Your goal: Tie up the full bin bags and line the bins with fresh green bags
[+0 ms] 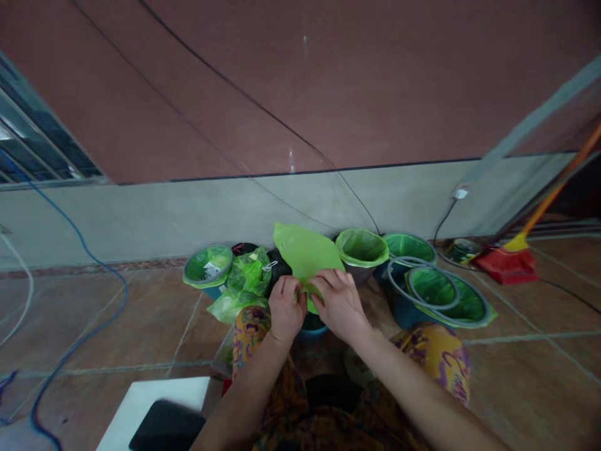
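Observation:
A flat green plastic bag (pixel 307 249) stands up from between my two hands in the middle of the view. My left hand (pixel 287 307) pinches its lower edge, and my right hand (pixel 339 302) pinches the same edge just beside it, the fingers of both nearly touching. Below my hands the rim of a blue bin (pixel 313 331) shows in part. Just behind my right hand stands a dark bin with a green liner (pixel 361 249). Crumpled green bags (pixel 248 275) lie to the left of my left hand.
At left stands a lined bin (pixel 208 266); at right are lined bins (pixel 408 247) with loose grey rings (pixel 434 287) on top. Further right is a red broom (pixel 509 264). A blue cable (pixel 81 235) crosses the left floor. A black phone (pixel 166 427) lies on a white box (pixel 123 413).

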The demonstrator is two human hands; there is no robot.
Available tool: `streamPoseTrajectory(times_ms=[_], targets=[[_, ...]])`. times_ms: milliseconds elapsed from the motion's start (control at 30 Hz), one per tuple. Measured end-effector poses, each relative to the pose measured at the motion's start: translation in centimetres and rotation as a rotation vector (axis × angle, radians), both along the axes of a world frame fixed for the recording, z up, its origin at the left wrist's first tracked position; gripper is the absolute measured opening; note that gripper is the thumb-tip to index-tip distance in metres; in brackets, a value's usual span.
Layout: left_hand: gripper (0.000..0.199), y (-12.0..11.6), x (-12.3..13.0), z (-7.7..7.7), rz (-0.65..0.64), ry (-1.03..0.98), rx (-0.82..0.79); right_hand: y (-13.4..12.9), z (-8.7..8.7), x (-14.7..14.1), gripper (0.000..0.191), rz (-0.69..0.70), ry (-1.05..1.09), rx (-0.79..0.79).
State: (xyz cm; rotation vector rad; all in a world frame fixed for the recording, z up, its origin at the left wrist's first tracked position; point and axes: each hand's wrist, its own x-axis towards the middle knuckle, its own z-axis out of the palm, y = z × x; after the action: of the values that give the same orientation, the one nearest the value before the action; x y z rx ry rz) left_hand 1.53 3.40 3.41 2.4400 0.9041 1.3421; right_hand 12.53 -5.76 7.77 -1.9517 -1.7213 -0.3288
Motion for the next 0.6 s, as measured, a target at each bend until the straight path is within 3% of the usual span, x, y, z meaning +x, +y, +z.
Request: streamPoseTrajectory(times_ms=[167, 267, 600], targets=[[0.017, 0.0, 0.2, 0.1, -0.019, -0.037, -0.017, 0.8, -1.4, -0.8, 0.031, -0.004, 0.003, 0.018], [0.018, 0.2, 0.2, -0.2, -0.035, -0.013, 0.013, 1.3, -2.2, -0.6, 0.02, -0.055, 0.007, 0.069], [0.03, 2.0, -2.3, -0.9, 0.055, 0.031, -0.004, 0.0, -2.5, 4.0, 0.016, -0.245, 0.031, 0.174]])
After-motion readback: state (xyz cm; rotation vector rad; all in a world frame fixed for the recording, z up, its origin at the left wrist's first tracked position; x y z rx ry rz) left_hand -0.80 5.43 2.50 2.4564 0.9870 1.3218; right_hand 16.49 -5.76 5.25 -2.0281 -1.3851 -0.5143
